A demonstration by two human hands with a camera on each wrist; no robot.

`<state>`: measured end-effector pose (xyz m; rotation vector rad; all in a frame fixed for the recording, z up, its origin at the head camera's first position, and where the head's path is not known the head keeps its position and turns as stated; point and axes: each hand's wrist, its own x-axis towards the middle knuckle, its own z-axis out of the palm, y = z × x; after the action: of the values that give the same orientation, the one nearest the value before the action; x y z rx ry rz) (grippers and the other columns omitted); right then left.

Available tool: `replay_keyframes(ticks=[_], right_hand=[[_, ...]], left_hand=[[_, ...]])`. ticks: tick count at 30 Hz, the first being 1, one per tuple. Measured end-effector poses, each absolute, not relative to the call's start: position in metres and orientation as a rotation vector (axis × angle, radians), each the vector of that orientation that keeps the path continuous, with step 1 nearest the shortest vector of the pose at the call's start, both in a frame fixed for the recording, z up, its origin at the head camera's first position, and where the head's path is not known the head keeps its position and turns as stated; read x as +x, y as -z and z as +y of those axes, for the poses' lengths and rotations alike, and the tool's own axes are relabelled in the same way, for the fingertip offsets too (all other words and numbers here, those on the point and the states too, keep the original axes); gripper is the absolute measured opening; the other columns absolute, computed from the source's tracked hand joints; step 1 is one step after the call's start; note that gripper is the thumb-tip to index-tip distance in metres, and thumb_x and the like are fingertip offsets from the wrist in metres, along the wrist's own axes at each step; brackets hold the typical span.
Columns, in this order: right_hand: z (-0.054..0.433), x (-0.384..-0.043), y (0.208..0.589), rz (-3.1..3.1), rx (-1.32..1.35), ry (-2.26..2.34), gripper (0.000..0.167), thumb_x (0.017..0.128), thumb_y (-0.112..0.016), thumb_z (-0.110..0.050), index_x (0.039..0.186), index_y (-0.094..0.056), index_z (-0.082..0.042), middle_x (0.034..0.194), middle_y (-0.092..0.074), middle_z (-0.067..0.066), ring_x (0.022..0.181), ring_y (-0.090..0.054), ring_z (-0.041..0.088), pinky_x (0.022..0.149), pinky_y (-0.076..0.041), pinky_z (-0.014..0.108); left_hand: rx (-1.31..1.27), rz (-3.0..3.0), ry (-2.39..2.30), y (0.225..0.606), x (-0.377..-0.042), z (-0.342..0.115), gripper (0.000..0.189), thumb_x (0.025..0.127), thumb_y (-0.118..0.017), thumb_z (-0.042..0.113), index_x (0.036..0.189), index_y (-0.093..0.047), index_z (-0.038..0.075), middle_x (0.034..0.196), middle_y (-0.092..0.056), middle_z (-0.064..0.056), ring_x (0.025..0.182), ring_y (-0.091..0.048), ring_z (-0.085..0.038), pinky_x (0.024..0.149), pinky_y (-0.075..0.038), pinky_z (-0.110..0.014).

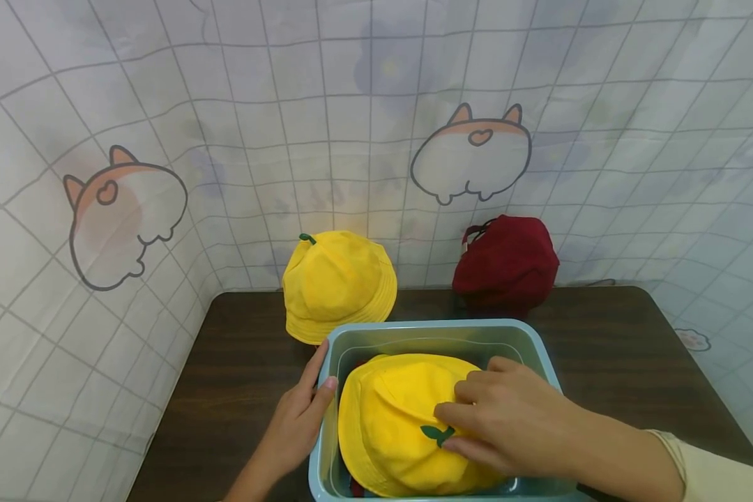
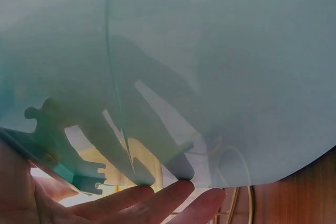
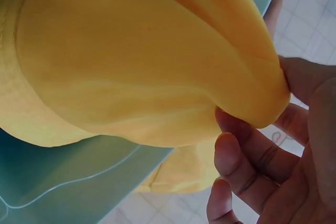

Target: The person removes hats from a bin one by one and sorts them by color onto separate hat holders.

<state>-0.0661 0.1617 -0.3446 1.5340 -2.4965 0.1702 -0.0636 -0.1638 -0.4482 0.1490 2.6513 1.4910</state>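
Observation:
A yellow bucket hat (image 1: 392,411) with a small green leaf tab lies in a light blue plastic bin (image 1: 423,324). My right hand (image 1: 508,411) pinches the crown of this hat near the leaf tab; the right wrist view shows its thumb and fingers on either side of the fabric (image 3: 131,61). My left hand (image 1: 295,422) rests against the bin's left side, thumb at the rim. In the left wrist view, its fairly straight fingers (image 2: 157,203) lie along the bin's outer wall (image 2: 252,77). Dark red fabric shows beneath the hat, mostly hidden.
Behind the bin, another yellow bucket hat (image 1: 341,279) stands at the back left of the dark wood table (image 1: 210,397). A dark red cap (image 1: 508,261) stands at the back right. A white grid-patterned curtain (image 1: 257,139) with cartoon animals hangs behind the table and along its sides.

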Motion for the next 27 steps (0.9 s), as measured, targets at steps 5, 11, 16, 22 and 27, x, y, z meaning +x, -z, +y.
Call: replay_keyframes(ticks=[5, 11, 16, 22, 27], right_hand=[[0.1608, -0.0658, 0.3448, -2.462, 1.51, -0.167, 0.018, 0.092, -0.072, -0.047, 0.091, -0.063, -0.031, 0.071, -0.05, -0.018, 0.065, -0.04, 0.001, 0.066, -0.032, 0.019], [0.1618, -0.0652, 0.343, -2.428, 1.469, -0.173, 0.021, 0.09, -0.075, -0.046, 0.088, -0.062, -0.03, 0.07, -0.051, -0.018, 0.063, -0.039, 0.001, 0.066, -0.029, 0.019], [0.1634, -0.066, 0.3409, -2.38, 1.446, -0.199, 0.021, 0.091, -0.074, -0.047, 0.088, -0.064, -0.029, 0.07, -0.053, -0.018, 0.064, -0.043, 0.001, 0.065, -0.031, 0.02], [0.1646, -0.0682, 0.3397, -2.35, 1.427, -0.238, 0.021, 0.093, -0.073, -0.047, 0.089, -0.065, -0.029, 0.072, -0.055, -0.019, 0.064, -0.047, 0.002, 0.066, -0.034, 0.021], [0.1657, -0.0704, 0.3378, -2.329, 1.404, -0.257, 0.021, 0.097, -0.067, -0.048, 0.092, -0.067, -0.027, 0.075, -0.06, -0.019, 0.066, -0.049, 0.002, 0.066, -0.037, 0.023]], left_hand=[[0.151, 2.637, -1.515, 0.448, -0.0633, -0.1629, 0.056, 0.11, -0.042, 0.044, 0.162, -0.02, 0.042, 0.163, -0.038, 0.002, 0.127, -0.059, -0.015, 0.108, -0.047, -0.046], [0.14, 2.626, -1.521, 0.446, -0.0631, -0.1612, 0.056, 0.11, -0.042, 0.045, 0.161, -0.02, 0.043, 0.164, -0.035, 0.004, 0.131, -0.055, -0.016, 0.11, -0.045, -0.048], [0.151, 2.626, -1.526, 0.4459, -0.0631, -0.1615, 0.056, 0.11, -0.042, 0.044, 0.162, -0.02, 0.042, 0.164, -0.035, 0.004, 0.133, -0.054, -0.017, 0.111, -0.044, -0.049], [0.182, 2.63, -1.534, 0.4471, -0.0633, -0.1623, 0.056, 0.11, -0.041, 0.043, 0.162, -0.02, 0.04, 0.165, -0.034, 0.002, 0.135, -0.053, -0.019, 0.111, -0.043, -0.051], [0.18, 2.635, -1.525, 0.4483, -0.0629, -0.1629, 0.056, 0.11, -0.041, 0.043, 0.162, -0.02, 0.041, 0.165, -0.034, 0.002, 0.136, -0.052, -0.019, 0.111, -0.043, -0.051]])
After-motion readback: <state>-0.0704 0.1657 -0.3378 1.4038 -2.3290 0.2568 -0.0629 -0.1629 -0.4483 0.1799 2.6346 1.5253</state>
